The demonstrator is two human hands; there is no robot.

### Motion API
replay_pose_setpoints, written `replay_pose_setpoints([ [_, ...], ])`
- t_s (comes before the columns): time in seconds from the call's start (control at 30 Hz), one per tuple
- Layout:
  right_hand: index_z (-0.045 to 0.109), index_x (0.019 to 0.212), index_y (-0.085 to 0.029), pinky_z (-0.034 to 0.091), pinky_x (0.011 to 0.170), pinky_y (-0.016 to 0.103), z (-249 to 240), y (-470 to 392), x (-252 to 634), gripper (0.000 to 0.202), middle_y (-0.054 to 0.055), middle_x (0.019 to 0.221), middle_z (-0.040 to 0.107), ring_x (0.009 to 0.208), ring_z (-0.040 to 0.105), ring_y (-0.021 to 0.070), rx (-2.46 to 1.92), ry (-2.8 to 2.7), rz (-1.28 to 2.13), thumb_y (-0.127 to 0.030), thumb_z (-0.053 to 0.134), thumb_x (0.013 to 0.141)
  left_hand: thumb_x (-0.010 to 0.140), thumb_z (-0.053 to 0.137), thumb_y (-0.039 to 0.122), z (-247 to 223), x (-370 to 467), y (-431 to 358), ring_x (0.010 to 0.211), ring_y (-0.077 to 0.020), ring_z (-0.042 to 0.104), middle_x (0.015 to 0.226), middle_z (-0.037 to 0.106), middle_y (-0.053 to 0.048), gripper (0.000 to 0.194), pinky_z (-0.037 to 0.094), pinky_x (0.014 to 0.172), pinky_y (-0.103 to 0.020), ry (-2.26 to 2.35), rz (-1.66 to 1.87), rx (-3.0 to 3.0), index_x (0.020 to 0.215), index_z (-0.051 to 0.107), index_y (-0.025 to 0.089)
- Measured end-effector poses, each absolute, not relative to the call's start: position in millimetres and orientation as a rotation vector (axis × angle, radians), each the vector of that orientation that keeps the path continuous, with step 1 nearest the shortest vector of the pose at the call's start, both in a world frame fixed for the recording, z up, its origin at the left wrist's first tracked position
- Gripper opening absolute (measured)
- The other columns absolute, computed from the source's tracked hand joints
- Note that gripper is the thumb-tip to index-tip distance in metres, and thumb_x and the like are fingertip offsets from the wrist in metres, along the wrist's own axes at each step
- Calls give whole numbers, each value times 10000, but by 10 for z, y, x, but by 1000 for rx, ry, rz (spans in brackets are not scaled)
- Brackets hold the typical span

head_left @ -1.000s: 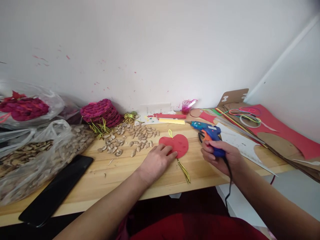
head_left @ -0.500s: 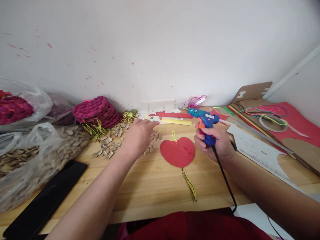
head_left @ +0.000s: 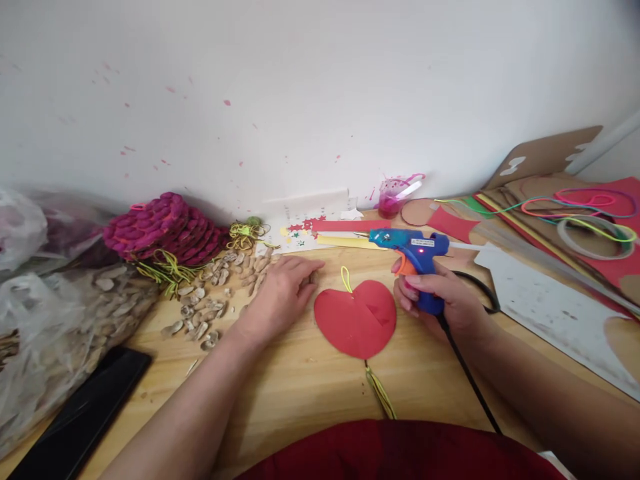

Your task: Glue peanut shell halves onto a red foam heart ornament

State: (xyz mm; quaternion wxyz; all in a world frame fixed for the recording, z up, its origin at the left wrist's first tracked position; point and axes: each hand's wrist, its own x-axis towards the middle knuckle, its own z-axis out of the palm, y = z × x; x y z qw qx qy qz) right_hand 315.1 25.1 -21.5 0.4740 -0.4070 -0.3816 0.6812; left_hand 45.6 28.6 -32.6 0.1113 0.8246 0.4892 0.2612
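My right hand [head_left: 450, 300] is wrapped around the handle of a blue glue gun [head_left: 423, 250] with an orange trigger. A small red light glows on the gun's side, and its nozzle points left. A red paper heart [head_left: 353, 320] lies flat on the wooden table between my hands. It has a yellow cord loop [head_left: 345, 279] at the top and a yellow-green tassel [head_left: 380, 393] at the bottom. Left of the heart, my left hand [head_left: 283, 287] rests low over the table, fingers stretched out and apart. Beside it lie loose nut shells [head_left: 195, 313], partly hidden by the hand.
A stack of purple-pink shell-covered pieces [head_left: 160, 227] stands back left. Plastic bags [head_left: 55, 313] of shells and a black phone-like slab [head_left: 85, 413] lie left. Paper stars [head_left: 305, 227], red strips [head_left: 345, 227], a cup of pink liquid [head_left: 393, 200] and coloured cords [head_left: 590, 207] lie behind and right.
My left hand has come down closer to the table beside the shells. The glue gun has turned more level, still in my right hand. The camera view has shifted slightly.
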Motion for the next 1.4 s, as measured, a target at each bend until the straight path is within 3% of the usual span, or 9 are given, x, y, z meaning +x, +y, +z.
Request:
replay_pose_setpoints([
  [0.2, 508, 676, -217, 261, 471, 289, -216, 259, 3170, 193, -24, 544, 482, 499, 465, 130, -1005, -946, 1673, -255, 681, 752, 844, 566, 39, -280, 426, 278, 1176, -218, 582, 1233, 690, -58, 539, 435, 1071, -432, 1387, 694, 2426, 1352, 578, 216],
  [0.43, 599, 748, -209, 341, 498, 273, -241, 264, 3181, 122, -17, 569, 506, 594, 528, 159, -1039, -892, 1669, -252, 712, 733, 851, 600, 111, -245, 313, 304, 1158, -227, 596, 1208, 699, -77, 460, 464, 1033, -425, 1398, 704, 2391, 1303, 617, 192],
  [0.63, 697, 800, -207, 521, 780, 315, -273, 252, 3186, 168, 6, 648, 642, 730, 653, 192, -1203, -857, 1561, -271, 779, 668, 860, 614, 115, -258, 359, 299, 1077, -225, 604, 1091, 723, -61, 414, 454, 1008, -434, 1449, 683, 2388, 1264, 643, 205],
  [0.83, 677, 706, -222, 565, 898, 396, -213, 211, 3193, 184, 1, 606, 603, 906, 713, 283, -1266, -813, 1580, -303, 823, 629, 868, 606, 117, -175, 371, 263, 1048, -228, 606, 1063, 712, -53, 448, 429, 1005, -465, 1483, 679, 2440, 1301, 615, 231],
  [1.07, 622, 581, -206, 607, 857, 425, -166, 208, 3166, 225, 20, 633, 616, 854, 719, 283, -1271, -760, 1613, -294, 828, 601, 887, 632, 153, -75, 435, 159, 1047, -203, 609, 1089, 703, -42, 563, 449, 988, -412, 1293, 702, 2355, 1426, 502, 256],
  [1.4, 635, 676, -204, 596, 820, 426, -218, 186, 3175, 159, -5, 603, 591, 764, 694, 238, -1240, -849, 1634, -287, 770, 685, 907, 574, 121, -148, 661, 90, 1024, -196, 610, 1062, 712, -32, 600, 455, 979, -408, 1175, 668, 2346, 1475, 451, 272],
])
